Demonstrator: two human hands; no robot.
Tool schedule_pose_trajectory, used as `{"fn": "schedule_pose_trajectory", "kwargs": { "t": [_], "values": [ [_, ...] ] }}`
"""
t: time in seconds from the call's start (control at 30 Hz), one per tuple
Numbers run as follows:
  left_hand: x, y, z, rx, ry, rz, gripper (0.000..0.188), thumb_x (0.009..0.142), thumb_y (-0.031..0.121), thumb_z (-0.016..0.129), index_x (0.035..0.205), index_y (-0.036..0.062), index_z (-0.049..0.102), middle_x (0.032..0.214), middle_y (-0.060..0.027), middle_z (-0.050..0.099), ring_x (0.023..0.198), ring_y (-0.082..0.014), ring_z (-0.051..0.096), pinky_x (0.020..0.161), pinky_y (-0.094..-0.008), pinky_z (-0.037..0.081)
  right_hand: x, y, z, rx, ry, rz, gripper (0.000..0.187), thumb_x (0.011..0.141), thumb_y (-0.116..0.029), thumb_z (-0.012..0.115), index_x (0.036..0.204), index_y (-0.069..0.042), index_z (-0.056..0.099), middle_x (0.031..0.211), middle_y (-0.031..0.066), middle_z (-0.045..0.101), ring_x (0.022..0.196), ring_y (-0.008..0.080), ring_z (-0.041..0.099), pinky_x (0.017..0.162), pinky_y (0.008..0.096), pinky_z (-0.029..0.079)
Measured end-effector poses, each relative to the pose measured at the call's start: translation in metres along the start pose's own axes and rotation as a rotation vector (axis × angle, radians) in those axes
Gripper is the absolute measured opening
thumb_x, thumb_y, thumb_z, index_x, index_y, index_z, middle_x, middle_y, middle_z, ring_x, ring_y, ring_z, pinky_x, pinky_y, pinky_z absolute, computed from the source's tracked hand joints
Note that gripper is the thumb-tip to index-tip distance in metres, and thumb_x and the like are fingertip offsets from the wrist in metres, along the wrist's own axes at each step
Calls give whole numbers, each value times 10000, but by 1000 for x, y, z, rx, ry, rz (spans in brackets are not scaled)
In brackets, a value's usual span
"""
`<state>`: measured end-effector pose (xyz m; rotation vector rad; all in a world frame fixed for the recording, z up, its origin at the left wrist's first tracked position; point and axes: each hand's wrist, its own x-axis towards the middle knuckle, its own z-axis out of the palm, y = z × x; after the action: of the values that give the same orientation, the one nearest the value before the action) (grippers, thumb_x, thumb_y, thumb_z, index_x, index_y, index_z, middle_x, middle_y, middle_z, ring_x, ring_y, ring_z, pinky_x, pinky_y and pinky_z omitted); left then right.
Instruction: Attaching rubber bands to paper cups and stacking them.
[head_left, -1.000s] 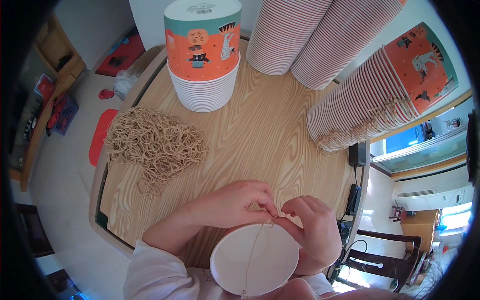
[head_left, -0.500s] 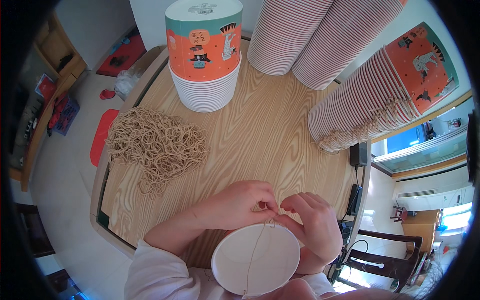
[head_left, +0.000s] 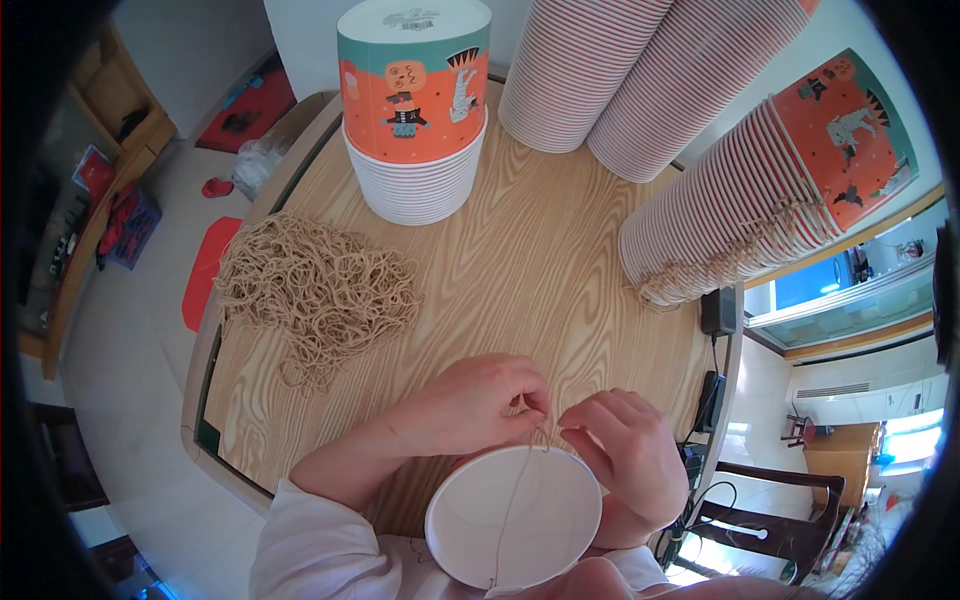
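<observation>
A white paper bucket [head_left: 480,525] is held against my body with its open mouth tilted up. A thin tan twine [head_left: 508,510] runs across that mouth from the near rim to a hole at the far rim. Above the far rim, my left hand [head_left: 490,400] pinches the twine's end between thumb and fingers. Just right of it, my right hand [head_left: 635,455] has its fingers curled toward the thumb, close to the twine. Whether a strand lies in its fingertips I cannot make out.
On the wooden table [head_left: 500,300] lies a tangled heap of twine [head_left: 320,290] at left. Behind stand an orange-and-green bucket stack [head_left: 415,110] and tall white stacks [head_left: 580,75]. A leaning stack [head_left: 725,195] at right carries twine loops. Black adapters [head_left: 717,310] line the right edge.
My hands have drawn slightly apart at the far rim, the left rising a little and the right dropping slightly. More of the twine shows between the rim and my left fingertips.
</observation>
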<state>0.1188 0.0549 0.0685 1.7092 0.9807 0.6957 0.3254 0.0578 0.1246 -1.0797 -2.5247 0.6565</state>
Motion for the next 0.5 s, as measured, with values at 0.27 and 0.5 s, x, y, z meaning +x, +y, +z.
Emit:
{"fn": "schedule_pose_trajectory", "kwargs": {
  "t": [0.27, 0.5],
  "values": [
    [-3, 8, -8, 101, 41, -22, 115, 819, 140, 594, 831, 27, 585, 816, -107, 594, 805, -295, 591, 702, -398, 465, -3, -2, -2, 183, -223, -110, 277, 815, -214, 693, 1032, -52, 638, 867, 115, 654, 767, 307, 627, 666, 366, 506],
    [-7, 10, -10, 131, 34, 21, 117, 822, 137, 585, 835, 27, 545, 813, -106, 583, 794, -293, 583, 693, -404, 455, 0, -6, -1, 170, -314, -33, 279, 849, -270, 638, 1043, -70, 637, 952, 94, 649, 862, 288, 622, 727, 374, 514]
  ]
}}
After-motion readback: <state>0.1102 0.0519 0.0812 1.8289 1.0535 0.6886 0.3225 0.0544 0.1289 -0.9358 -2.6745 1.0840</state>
